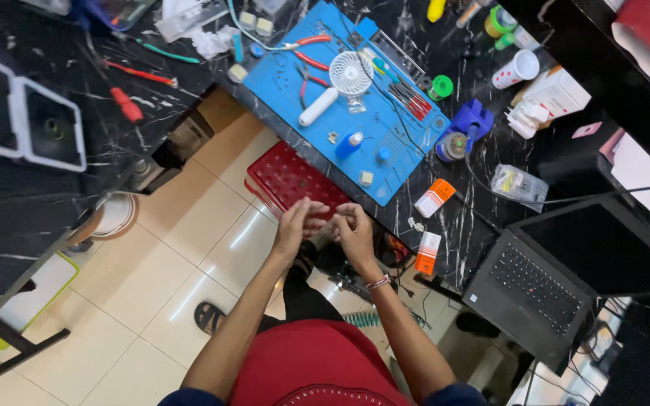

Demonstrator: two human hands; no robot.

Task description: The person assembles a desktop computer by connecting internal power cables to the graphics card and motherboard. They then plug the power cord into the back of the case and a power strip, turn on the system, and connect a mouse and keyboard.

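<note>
Hovering over the red crate (289, 177) below the bench edge, 2 hands met fingertip to fingertip: left hand (295, 223) half-open, fingers loosely spread; right hand (354, 229) curled. Couldn't tell if either held anything, too small. On the blue mat (408, 143) nearby: 1 white fan (350, 73), 1 white cylinder (317, 107), 1 blue bottle (349, 144). 1 laptop (558, 271) at right, 2 orange boxes (435, 198).

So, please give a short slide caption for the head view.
Both hands, left and right, meet below a blue mat of tools.
</note>
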